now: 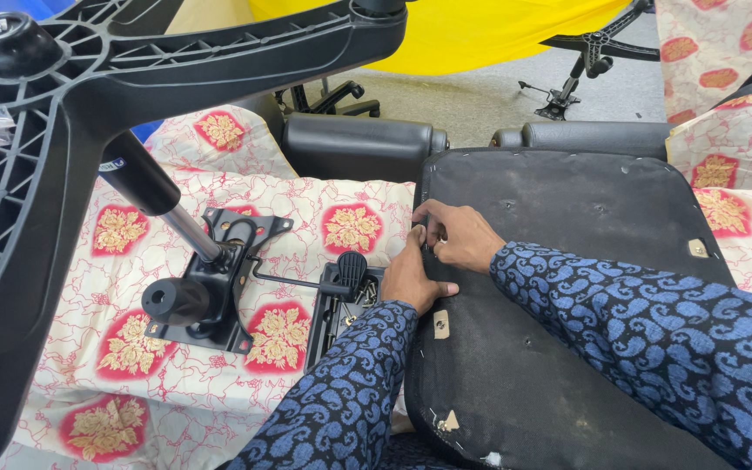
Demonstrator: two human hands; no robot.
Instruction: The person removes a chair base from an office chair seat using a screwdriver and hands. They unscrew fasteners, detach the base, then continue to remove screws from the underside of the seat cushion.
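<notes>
Pinching the edge of the flat, rough black seat bottom [567,261], the left hand [415,280] and right hand [459,235] sit together beside a metal bracket [215,278] on flowery cloth [71,287].

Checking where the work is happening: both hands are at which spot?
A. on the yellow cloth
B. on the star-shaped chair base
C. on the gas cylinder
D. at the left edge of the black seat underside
D: the left hand and right hand meet at the left edge of the black seat underside.
</notes>
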